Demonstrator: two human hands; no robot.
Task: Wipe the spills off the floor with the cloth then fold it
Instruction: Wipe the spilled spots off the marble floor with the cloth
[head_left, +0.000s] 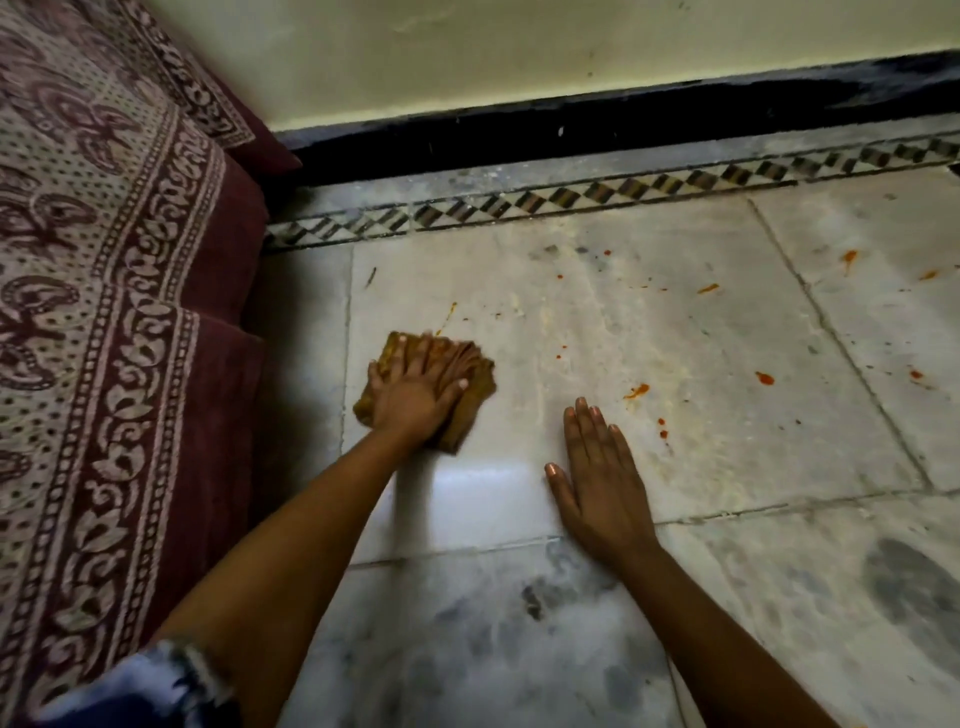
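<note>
A crumpled mustard-brown cloth (475, 387) lies on the pale marble floor (727, 441) close to the bedding on the left. My left hand (415, 389) presses flat on top of the cloth with fingers spread; the cloth's edges stick out around it. My right hand (597, 478) rests palm down on the bare floor, a little to the right of the cloth, fingers straight. Orange-red spill drops (636, 391) dot the tiles to the right of both hands, with a thin orange streak (449, 314) just beyond the cloth.
Stacked mattresses under a maroon patterned cover (104, 312) fill the left side. A black skirting and cream wall (571, 62) run along the far edge, behind a checkered tile border (597, 195). More drops (849, 257) lie far right.
</note>
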